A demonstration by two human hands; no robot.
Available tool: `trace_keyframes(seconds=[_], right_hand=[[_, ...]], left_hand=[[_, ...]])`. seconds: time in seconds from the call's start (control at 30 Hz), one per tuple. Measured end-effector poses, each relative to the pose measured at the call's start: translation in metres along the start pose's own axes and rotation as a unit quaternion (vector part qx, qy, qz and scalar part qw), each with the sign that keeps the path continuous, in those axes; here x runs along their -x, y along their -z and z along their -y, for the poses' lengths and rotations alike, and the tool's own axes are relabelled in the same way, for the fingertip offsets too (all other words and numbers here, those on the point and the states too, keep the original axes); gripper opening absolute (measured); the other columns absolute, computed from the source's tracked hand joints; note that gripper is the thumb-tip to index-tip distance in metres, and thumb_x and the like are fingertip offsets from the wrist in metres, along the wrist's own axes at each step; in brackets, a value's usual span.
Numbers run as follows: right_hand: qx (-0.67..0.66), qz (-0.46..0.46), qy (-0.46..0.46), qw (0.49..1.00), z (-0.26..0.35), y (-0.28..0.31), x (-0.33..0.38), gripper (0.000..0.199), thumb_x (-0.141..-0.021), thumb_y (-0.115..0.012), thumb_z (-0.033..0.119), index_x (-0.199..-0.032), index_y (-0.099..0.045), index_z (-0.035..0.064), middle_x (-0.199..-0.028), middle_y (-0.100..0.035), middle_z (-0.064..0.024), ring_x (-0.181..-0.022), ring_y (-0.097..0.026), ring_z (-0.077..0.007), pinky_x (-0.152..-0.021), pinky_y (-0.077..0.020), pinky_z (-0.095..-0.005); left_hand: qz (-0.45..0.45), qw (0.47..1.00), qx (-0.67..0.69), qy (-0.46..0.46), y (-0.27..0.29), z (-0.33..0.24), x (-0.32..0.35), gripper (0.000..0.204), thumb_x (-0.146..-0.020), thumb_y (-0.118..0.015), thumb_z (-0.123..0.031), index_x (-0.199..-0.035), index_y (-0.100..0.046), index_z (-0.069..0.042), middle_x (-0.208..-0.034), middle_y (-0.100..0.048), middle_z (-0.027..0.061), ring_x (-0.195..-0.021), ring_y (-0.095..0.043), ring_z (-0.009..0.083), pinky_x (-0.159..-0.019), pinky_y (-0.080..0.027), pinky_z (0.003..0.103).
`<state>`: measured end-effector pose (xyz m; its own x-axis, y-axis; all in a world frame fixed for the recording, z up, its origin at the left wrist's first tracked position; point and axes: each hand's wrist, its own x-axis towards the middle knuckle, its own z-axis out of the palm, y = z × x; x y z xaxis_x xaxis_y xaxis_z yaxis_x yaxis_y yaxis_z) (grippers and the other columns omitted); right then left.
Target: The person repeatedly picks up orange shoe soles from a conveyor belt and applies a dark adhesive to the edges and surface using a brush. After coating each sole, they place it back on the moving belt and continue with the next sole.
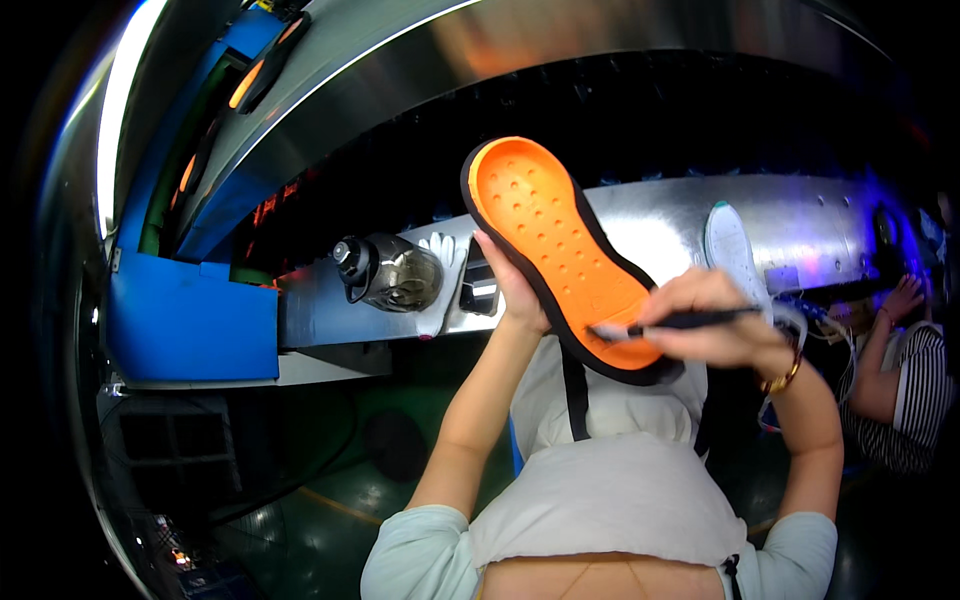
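An orange shoe sole [560, 235] with a black rim is tilted in front of me, its dimpled inner face toward me. My left hand [515, 285] is closed around its left edge, the fingers partly hidden behind it. In my right hand [715, 320], slightly blurred, is a small brush [690, 320] with a dark handle. The brush tip is at the lower end of the orange face, apparently touching it.
A metal bench [655, 215] runs across, bearing a dark bottle [400, 273], a white glove [436, 285], a dark phone-like slab [480, 285] and a white shoe-shaped piece [733, 245]. A blue machine [195, 320] stands left; a person in stripes [915, 385] sits right.
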<state>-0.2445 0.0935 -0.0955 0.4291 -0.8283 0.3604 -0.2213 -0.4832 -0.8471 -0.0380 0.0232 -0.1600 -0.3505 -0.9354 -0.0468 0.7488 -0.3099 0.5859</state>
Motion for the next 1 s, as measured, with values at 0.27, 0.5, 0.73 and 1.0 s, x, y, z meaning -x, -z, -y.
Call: trace_keyframes(seconds=[0.27,0.5,0.73,1.0], right_hand=[[-0.007,-0.044,0.083,0.996,0.009,0.006,-0.051,0.013,-0.066,-0.066,0.002,-0.079,-0.064,0.0011,-0.078,-0.064,-0.0102,-0.071,-0.062,-0.0179,-0.069,-0.0469,-0.0262],[-0.143,-0.101,-0.056,0.983,0.003,0.011,-0.04,0.013,-0.07,-0.064,0.005,-0.081,-0.064,-0.0005,-0.076,-0.063,-0.0091,-0.069,-0.061,-0.0133,-0.065,-0.0488,-0.0248],[-0.175,-0.009,0.015,0.984,0.019,0.009,-0.028,0.015,-0.066,-0.066,0.0,-0.081,-0.064,0.0013,-0.082,-0.063,-0.0105,-0.077,-0.061,-0.0178,-0.071,-0.0482,-0.0272],[-0.174,0.031,0.011,0.984,0.016,0.013,-0.017,0.017,-0.066,-0.065,0.0,-0.083,-0.063,0.0004,-0.084,-0.063,-0.0108,-0.077,-0.06,-0.0181,-0.072,-0.0472,-0.0284]], left_hand=[[0.004,0.996,0.087,0.027,-0.035,0.016,0.009,0.075,-0.078,-0.017,-0.068,-0.129,-0.028,-0.015,-0.125,-0.039,0.0082,-0.112,-0.042,0.0228,-0.092,-0.037,0.036],[0.068,0.985,0.156,-0.002,-0.032,0.007,0.008,0.077,-0.078,-0.016,-0.069,-0.13,-0.025,-0.014,-0.128,-0.037,0.0098,-0.112,-0.041,0.0322,-0.095,-0.034,0.044],[-0.017,0.997,-0.011,-0.074,-0.018,-0.005,-0.003,0.083,-0.074,-0.016,-0.073,-0.129,-0.026,-0.012,-0.122,-0.041,0.0148,-0.108,-0.043,0.0344,-0.094,-0.034,0.046],[-0.015,0.992,-0.031,-0.122,-0.033,-0.028,-0.007,0.085,-0.073,-0.017,-0.073,-0.13,-0.025,-0.011,-0.126,-0.038,0.0147,-0.11,-0.041,0.0352,-0.094,-0.032,0.049]])
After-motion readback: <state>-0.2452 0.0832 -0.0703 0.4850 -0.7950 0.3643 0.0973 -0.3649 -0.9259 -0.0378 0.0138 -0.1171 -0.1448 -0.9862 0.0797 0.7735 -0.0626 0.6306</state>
